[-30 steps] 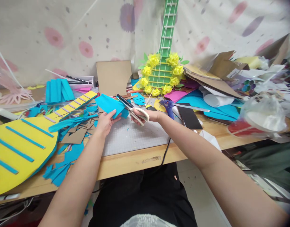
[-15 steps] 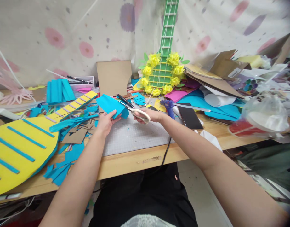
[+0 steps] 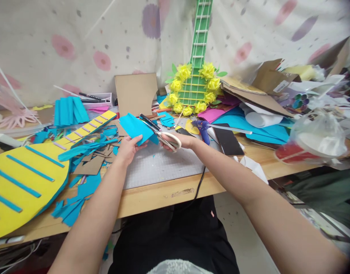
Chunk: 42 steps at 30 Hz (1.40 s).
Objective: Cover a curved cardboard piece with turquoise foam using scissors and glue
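Observation:
My left hand [image 3: 129,149] is closed on a folded piece of blue paper [image 3: 136,127], thumb on top and fingers beneath. In my right hand [image 3: 182,140] is a pair of scissors [image 3: 170,141] with pale handles. Their blades point left and lie at the right edge of the blue paper; whether they are fully closed I cannot tell. Both hands are above a grey cutting mat [image 3: 163,167]. A black pen [image 3: 149,121] lies just behind the paper. Right of the scissors rests a blue glue gun [image 3: 203,131] with a glue stick in it.
On the left lies a yellow guitar-shaped craft [image 3: 29,182] beside blue paper scraps [image 3: 78,198]. At the back stands a green guitar craft [image 3: 199,49] with yellow paper flowers. A phone [image 3: 228,139], a bagged red cup [image 3: 300,150] and piled cardboard [image 3: 257,95] are on the right.
The blue paper has turned in my left hand and shifted slightly right. The scissors have angled a little, their blades now partly hidden at the paper's edge.

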Each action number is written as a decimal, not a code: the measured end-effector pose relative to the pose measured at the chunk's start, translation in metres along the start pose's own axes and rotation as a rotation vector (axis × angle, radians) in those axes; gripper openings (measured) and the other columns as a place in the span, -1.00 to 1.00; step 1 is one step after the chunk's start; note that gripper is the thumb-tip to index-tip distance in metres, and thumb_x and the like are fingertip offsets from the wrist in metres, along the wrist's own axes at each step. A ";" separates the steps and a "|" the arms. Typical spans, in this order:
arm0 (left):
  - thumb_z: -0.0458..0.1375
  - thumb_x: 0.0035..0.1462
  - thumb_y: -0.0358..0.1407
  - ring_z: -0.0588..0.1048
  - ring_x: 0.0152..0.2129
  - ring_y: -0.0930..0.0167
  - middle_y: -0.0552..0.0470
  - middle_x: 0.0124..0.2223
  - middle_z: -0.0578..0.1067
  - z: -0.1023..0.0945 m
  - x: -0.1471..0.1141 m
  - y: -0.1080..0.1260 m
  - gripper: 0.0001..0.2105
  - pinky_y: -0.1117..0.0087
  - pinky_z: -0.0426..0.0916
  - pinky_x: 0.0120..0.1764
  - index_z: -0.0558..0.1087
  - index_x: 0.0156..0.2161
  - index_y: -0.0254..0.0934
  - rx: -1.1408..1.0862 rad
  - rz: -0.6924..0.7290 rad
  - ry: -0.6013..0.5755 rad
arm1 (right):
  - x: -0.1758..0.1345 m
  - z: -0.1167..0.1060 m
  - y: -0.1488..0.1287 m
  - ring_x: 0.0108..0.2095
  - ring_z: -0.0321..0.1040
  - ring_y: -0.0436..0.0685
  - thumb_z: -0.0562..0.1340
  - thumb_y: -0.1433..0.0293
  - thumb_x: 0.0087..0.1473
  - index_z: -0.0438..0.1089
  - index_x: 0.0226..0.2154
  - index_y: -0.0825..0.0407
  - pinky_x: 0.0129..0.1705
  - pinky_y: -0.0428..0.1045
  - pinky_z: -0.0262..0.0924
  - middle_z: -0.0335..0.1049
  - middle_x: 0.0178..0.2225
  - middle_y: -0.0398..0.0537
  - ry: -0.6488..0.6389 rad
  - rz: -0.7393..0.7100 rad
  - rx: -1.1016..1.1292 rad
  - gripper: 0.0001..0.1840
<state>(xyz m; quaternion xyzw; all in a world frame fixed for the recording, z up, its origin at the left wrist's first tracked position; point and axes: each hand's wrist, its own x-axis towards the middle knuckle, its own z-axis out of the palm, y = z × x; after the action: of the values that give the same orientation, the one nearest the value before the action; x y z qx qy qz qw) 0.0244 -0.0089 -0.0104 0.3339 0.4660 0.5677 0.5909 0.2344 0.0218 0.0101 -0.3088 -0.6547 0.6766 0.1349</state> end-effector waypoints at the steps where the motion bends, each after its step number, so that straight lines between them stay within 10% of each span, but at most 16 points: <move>1: 0.30 -0.26 -0.37 0.54 -0.49 0.32 -0.07 -0.45 0.54 0.001 -0.001 -0.001 -0.78 0.28 0.47 -0.34 0.44 -0.41 -0.40 0.011 -0.007 -0.010 | 0.002 0.000 0.001 -0.63 0.13 -0.11 0.08 -0.14 -0.07 0.25 -0.40 0.12 -0.66 -0.16 0.07 0.17 -0.59 -0.19 -0.011 -0.007 0.003 -0.39; 23: 0.31 -0.31 -0.34 0.54 -0.45 0.29 -0.07 -0.40 0.55 0.000 -0.001 -0.007 -0.73 0.23 0.47 -0.33 0.45 -0.39 -0.37 0.094 -0.011 -0.105 | 0.009 -0.001 0.003 -0.59 0.20 -0.10 0.02 -0.17 -0.06 0.25 -0.44 0.11 -0.63 -0.17 0.04 0.20 -0.56 -0.16 -0.014 0.035 0.027 -0.37; 42: 0.32 -0.36 -0.32 0.51 -0.47 0.29 -0.07 -0.42 0.53 0.007 -0.007 -0.006 -0.73 0.19 0.47 -0.34 0.43 -0.45 -0.38 0.121 -0.032 -0.103 | 0.010 0.008 -0.007 -0.63 0.09 -0.10 0.10 -0.13 -0.10 0.19 -0.59 0.09 -0.57 -0.12 0.04 0.16 -0.66 -0.19 0.245 0.025 -0.174 -0.41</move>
<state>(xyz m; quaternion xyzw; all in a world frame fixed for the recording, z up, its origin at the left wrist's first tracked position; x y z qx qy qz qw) 0.0337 -0.0157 -0.0119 0.3901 0.4736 0.5112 0.6018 0.2203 0.0221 0.0137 -0.4075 -0.6858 0.5761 0.1781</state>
